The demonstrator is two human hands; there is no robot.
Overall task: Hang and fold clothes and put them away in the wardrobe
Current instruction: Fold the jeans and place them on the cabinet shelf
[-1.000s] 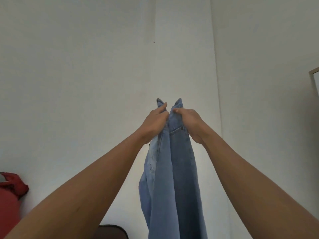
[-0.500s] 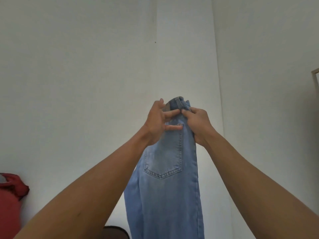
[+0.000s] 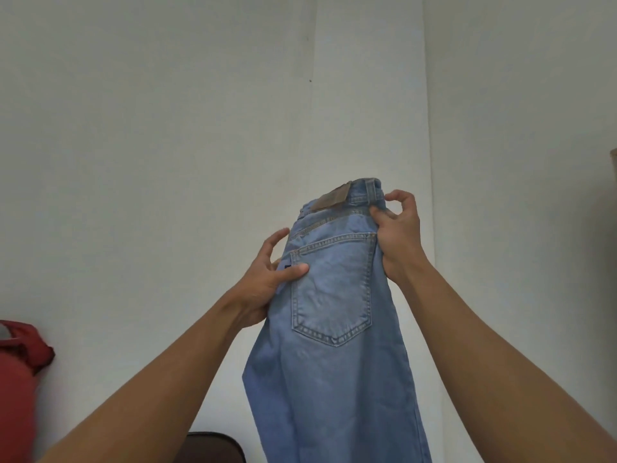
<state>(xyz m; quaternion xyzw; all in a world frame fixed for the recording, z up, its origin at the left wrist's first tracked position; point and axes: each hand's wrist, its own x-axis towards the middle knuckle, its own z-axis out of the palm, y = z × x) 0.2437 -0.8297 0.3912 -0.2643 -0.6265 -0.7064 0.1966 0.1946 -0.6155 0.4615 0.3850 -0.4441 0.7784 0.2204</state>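
A pair of light blue jeans [image 3: 337, 329] hangs in the air in front of a pale wall [image 3: 167, 128], held up between both hands with the waistband at the top and the legs dropping out of the bottom of the view. The seat side faces the camera: a back pocket [image 3: 330, 289] sits in the middle of the cloth, a brown patch [image 3: 330, 199] is sewn on the waistband above it, and a belt loop [image 3: 370, 190] stands just beside the patch on the right.

The left hand [image 3: 267, 282] grips the left edge of the jeans at pocket height. Its thumb presses flat on the front of the denim at the pocket's left seam, the other fingers go round behind the cloth, and the forefinger points up along the edge.

The right hand [image 3: 399, 235] grips the right edge higher up, just under the waistband. Its thumb lies on the front of the cloth, the fingers curl round the side, and the bent forefinger reaches the waistband near the belt loop.

At the left border a red piece of cloth [image 3: 20, 362] lies against the wall. A dark rounded object [image 3: 210, 447] shows at the bottom edge, just left of the jeans; what it is cannot be told.
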